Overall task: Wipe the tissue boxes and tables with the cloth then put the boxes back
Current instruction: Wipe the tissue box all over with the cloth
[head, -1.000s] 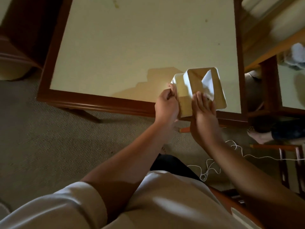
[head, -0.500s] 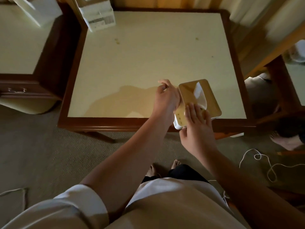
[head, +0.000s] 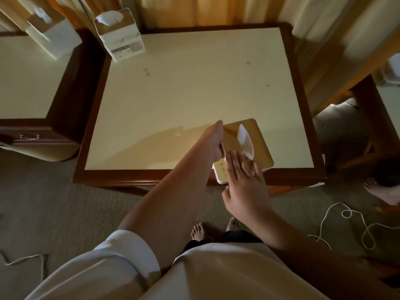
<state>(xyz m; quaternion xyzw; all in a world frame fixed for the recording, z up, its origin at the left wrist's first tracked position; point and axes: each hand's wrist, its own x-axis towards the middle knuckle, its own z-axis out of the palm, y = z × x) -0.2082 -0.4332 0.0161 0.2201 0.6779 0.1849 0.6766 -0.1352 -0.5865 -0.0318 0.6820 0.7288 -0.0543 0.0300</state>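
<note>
Cardboard is seemingly making up the box (head: 259, 146), so it is likely handling as light and fairly stiff, though denting under a hard squeeze, and its glossy tan top is probably slipping easily under a palm. The two white side walls are looking like the safest places to hold, well away from the soft tissue (head: 244, 138) that is poking up from the slot. The box is sitting at the near right edge of the table (head: 194, 94), its near end reaching over the dark wood frame. The right hand (head: 244, 187) is lying flat on the top's near end, fingers straight. The left hand (head: 213, 144) is resting against the left wall, its fingers hiding behind it, so their grip is impossible to tell.
</note>
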